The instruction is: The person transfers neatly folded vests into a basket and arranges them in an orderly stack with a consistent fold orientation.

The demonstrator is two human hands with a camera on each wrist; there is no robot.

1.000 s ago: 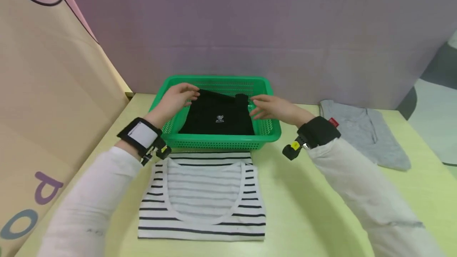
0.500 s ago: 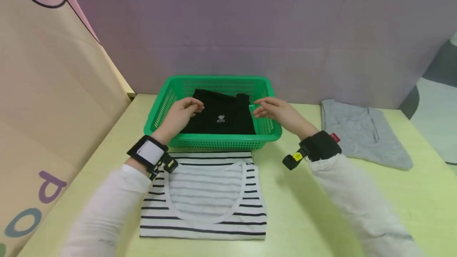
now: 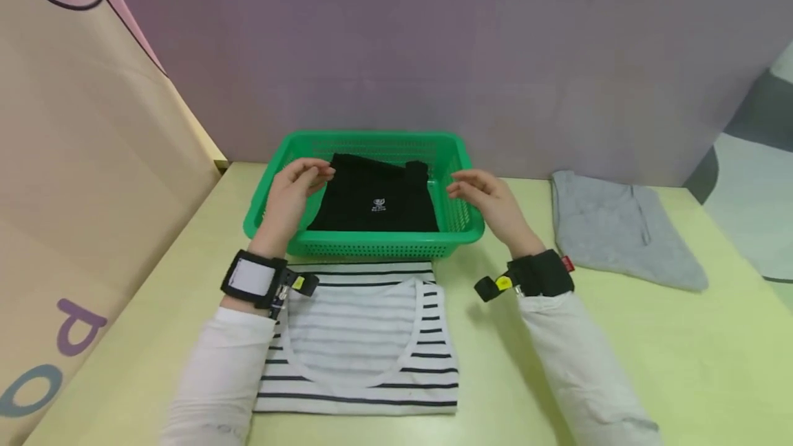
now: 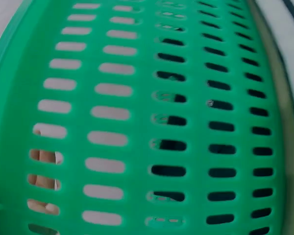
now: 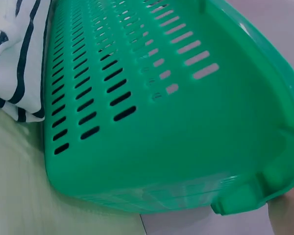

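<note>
Both arms are covered by long white sleeves that end just before the wrists. The left hand (image 3: 290, 193) is bare, and its wrist wears a black strap (image 3: 255, 280) with a white rectangular patch on top (a small black device with a yellow mark sticks out beside it). The right hand (image 3: 489, 199) is bare too; its black wrist band (image 3: 536, 275) carries a small red tag and a black device with a yellow dot.

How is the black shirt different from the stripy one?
The black shirt is plain dark with a small white logo; the striped shirt is white with black stripes. The black shirt lies folded in the green basket; the striped shirt lies on the table in front of it. The black one looks smaller. Both lie flat.
</note>
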